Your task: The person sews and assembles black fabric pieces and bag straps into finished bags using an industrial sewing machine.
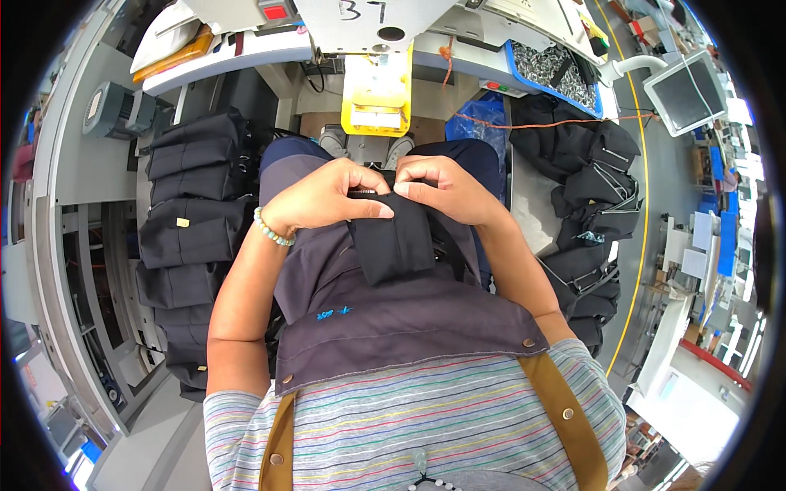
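Observation:
A black fabric pouch [391, 245] lies on my lap over my grey apron [311, 278]. My left hand [348, 196], with a beaded bracelet on its wrist, is closed on the upper left of the pouch, thumb lying across it beside a metal zipper [363, 193]. My right hand [426, 186] pinches the pouch's upper right edge, its thumb near my left fingertips. Some fingertips of both hands are hidden behind or inside the fabric.
Stacks of black fabric bags [184, 221] stand at my left, more [594, 204] at my right. Ahead are the machine table [221, 61], a yellow tray [372, 114], a blue tray of metal parts [553, 74], a blue plastic bag [475, 123] and a screen on an arm [684, 94].

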Demonstrator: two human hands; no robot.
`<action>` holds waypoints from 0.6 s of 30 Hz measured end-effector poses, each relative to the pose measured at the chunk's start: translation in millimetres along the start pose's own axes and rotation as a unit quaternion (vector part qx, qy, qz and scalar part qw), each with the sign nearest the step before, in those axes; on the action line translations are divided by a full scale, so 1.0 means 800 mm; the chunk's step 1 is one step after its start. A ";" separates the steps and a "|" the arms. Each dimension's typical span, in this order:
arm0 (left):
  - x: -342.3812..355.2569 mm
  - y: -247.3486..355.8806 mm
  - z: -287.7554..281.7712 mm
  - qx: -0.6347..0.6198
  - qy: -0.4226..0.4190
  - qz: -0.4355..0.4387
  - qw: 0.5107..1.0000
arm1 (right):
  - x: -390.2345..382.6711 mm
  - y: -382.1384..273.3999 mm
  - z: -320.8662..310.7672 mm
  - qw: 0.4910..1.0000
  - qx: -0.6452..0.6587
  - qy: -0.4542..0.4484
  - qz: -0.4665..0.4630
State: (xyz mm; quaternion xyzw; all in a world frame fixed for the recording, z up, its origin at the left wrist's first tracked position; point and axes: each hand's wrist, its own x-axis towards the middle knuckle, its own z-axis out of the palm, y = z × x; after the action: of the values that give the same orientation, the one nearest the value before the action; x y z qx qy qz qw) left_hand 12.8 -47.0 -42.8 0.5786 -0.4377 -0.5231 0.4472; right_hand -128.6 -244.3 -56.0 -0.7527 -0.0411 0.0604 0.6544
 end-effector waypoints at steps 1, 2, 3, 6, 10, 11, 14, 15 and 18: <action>0.003 -0.001 0.000 0.002 -0.006 -0.001 1.000 | -0.001 0.005 -0.001 1.000 0.014 -0.001 0.008; 0.005 -0.001 0.000 0.005 -0.012 -0.002 1.000 | -0.002 0.008 -0.002 0.999 0.028 -0.002 0.016; 0.005 0.001 -0.002 0.006 -0.014 -0.002 1.000 | -0.002 0.009 -0.006 0.999 0.029 0.000 0.015; 0.002 0.012 -0.014 0.108 -0.004 -0.047 0.993 | -0.003 0.005 -0.024 0.999 0.032 0.000 0.035; -0.012 0.030 -0.043 0.054 0.029 0.035 0.998 | -0.002 -0.014 -0.051 0.999 0.008 -0.045 -0.026; -0.017 0.036 -0.048 0.002 0.039 0.057 0.998 | 0.000 -0.016 -0.055 0.996 0.024 -0.059 -0.070; -0.028 0.053 -0.055 -0.040 0.093 0.056 0.993 | 0.006 -0.019 -0.061 0.992 0.107 -0.066 -0.025; -0.029 0.057 -0.059 -0.047 0.116 0.063 0.990 | 0.009 -0.021 -0.060 0.983 0.175 -0.055 0.020; -0.024 0.052 -0.063 0.001 0.166 0.058 0.984 | 0.023 -0.022 -0.058 0.986 0.168 -0.018 -0.002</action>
State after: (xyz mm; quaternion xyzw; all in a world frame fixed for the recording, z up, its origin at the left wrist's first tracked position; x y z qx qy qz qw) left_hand 59.9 -34.3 4.7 0.6317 -0.3906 -0.3923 0.5427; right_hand -103.3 -285.1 -33.3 -0.6311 -0.0437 0.0781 0.7705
